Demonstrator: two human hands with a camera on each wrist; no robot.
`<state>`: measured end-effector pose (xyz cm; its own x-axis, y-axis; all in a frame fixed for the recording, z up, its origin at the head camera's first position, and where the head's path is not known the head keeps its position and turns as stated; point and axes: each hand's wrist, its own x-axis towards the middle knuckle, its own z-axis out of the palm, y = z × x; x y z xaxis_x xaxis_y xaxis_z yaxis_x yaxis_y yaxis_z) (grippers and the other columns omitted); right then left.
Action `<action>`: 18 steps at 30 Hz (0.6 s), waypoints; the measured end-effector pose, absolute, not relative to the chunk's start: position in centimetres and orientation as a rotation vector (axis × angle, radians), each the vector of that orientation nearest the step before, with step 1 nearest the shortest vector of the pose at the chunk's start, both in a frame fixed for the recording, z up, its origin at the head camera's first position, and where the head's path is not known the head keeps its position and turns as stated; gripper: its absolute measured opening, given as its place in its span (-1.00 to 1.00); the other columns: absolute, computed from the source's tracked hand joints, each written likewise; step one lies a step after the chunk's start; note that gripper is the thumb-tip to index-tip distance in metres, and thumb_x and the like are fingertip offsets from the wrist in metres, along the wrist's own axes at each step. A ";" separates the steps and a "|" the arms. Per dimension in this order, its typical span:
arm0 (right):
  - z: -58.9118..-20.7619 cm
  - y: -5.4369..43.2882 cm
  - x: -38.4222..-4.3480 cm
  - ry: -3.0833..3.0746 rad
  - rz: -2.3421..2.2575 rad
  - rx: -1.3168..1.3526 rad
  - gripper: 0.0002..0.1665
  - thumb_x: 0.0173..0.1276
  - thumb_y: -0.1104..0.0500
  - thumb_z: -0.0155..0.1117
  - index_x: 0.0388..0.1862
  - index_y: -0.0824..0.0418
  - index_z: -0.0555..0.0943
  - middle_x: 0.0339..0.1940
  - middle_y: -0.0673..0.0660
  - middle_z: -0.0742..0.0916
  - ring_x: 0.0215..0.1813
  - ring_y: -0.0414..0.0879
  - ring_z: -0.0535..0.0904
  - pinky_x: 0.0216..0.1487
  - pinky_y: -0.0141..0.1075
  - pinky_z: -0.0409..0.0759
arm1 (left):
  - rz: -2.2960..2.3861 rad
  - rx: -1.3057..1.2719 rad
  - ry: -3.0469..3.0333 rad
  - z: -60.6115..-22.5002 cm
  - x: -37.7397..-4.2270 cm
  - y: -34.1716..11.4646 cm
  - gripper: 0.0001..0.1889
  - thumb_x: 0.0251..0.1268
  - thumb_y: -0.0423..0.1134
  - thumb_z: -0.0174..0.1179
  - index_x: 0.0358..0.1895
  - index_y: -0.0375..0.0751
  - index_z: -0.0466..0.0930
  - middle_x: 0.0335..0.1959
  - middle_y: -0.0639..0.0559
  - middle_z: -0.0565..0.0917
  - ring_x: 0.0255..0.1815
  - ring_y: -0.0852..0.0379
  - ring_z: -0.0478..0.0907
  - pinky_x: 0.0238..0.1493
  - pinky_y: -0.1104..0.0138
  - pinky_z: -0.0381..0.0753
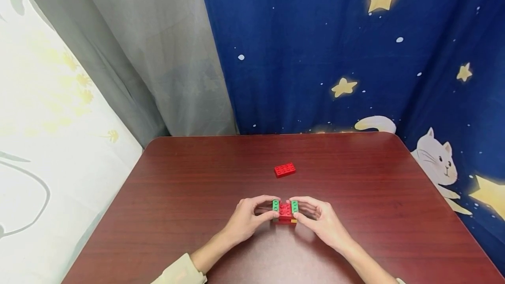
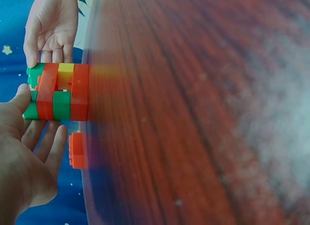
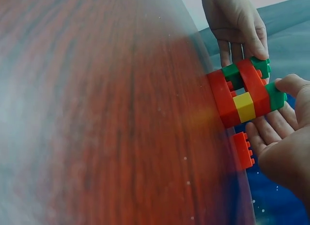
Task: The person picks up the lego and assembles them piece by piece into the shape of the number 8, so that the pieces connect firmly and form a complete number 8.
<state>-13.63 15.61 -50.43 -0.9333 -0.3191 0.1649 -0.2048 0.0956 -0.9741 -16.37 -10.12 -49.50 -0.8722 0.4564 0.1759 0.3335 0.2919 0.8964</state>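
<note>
A small stack of toy building bricks stands on the table in front of me. At its top, two green bricks sit at the left (image 1: 275, 205) and right ends of a red brick (image 1: 285, 211). Below that red brick, a yellow brick (image 3: 244, 107) and another green brick (image 2: 61, 106) stand apart with a gap between them, on a bottom red brick (image 2: 80, 91). My left hand (image 1: 246, 219) pinches the left top green brick between thumb and fingers. On the other side, my right hand (image 1: 325, 225) pinches the right top green brick (image 3: 276, 96).
Beyond the stack lies a loose red brick (image 1: 285, 169), studs up. The brown wooden table (image 1: 189, 179) reaches back to a grey curtain (image 1: 158, 47) and a blue star-patterned curtain (image 1: 300, 65). A pale patterned cloth (image 1: 59, 113) hangs at the left.
</note>
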 end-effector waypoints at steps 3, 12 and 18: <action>-50.2 15.7 -13.7 2.250 -1.963 -0.518 -0.54 0.54 0.23 0.39 0.35 0.30 0.63 0.25 0.26 0.75 0.31 0.06 0.67 0.23 -0.41 0.61 | 1.656 0.749 2.430 -49.5 -16.3 -10.0 -0.61 0.33 -0.18 0.51 0.20 -0.09 0.76 0.00 0.07 0.82 -0.10 0.21 0.80 -0.07 0.41 0.74; -50.0 15.7 -13.6 2.255 -1.981 -0.583 -0.45 0.50 0.29 0.41 0.40 0.42 0.56 0.30 0.32 0.71 0.33 0.07 0.65 0.30 -0.34 0.60 | 1.664 0.832 2.427 -49.5 -16.2 -10.1 -0.55 0.34 -0.17 0.50 0.26 -0.16 0.70 0.07 -0.03 0.81 0.00 0.10 0.80 0.02 0.33 0.75; -49.9 15.7 -13.6 2.292 -1.972 -0.571 -0.43 0.46 0.27 0.46 0.41 0.36 0.59 0.31 0.28 0.72 0.33 0.06 0.66 0.27 -0.31 0.63 | 1.648 0.845 2.448 -49.3 -15.8 -10.2 -0.50 0.35 -0.16 0.51 0.30 -0.19 0.67 0.13 -0.05 0.79 0.02 0.15 0.78 0.04 0.27 0.76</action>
